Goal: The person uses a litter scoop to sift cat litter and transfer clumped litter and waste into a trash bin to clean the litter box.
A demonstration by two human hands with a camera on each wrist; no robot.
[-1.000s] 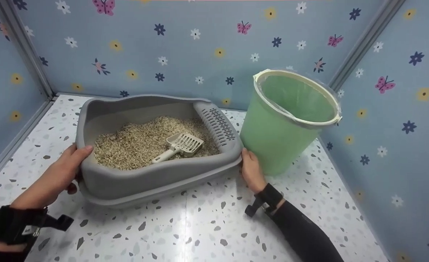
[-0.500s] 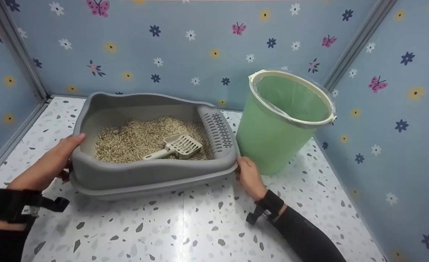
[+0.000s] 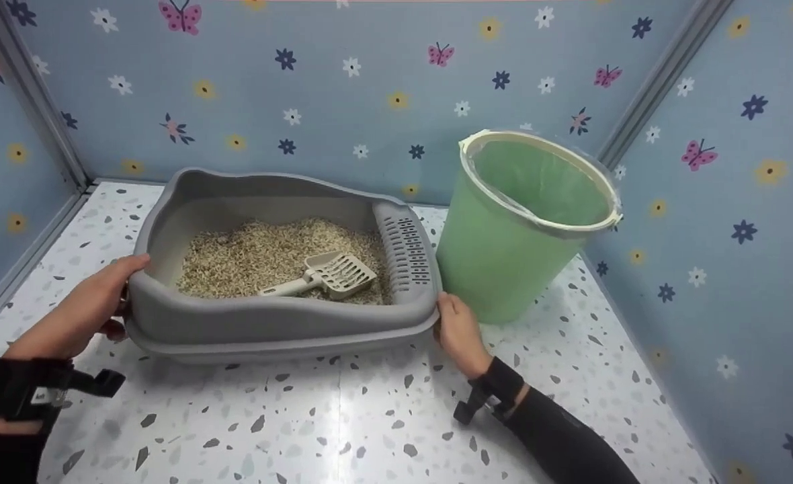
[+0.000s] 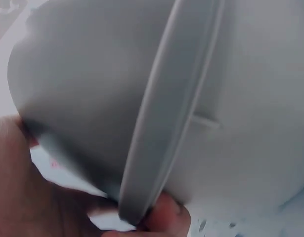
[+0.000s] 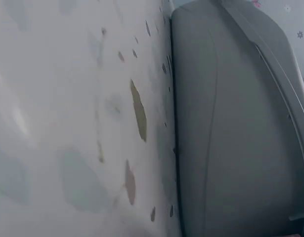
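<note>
A grey cat litter box (image 3: 282,319) stands on the speckled surface, with tan pellet litter (image 3: 235,262) inside. On the litter lies a beige slotted litter scoop (image 3: 343,274), its handle pointing left. My left hand (image 3: 87,302) grips the box's left end, thumb at the upper rim. In the left wrist view, curled fingertips (image 4: 169,215) hook around the box's protruding lip (image 4: 161,113). At the front right corner, my right hand (image 3: 462,336) holds the lip, fingers partly hidden beneath it. The right wrist view shows the box's lower side wall (image 5: 231,128) close to the surface.
A green waste bin (image 3: 497,255) with a cream rim and clear liner stands right beside the box's right end. Blue flowered panels (image 3: 343,101) rise behind and on both sides. The speckled white surface (image 3: 302,423) extends in front of the box.
The litter box has turned slightly: its left end has gone back and its front edge lies more level. Both hands moved with it, keeping their grip. The view shifted a little.
</note>
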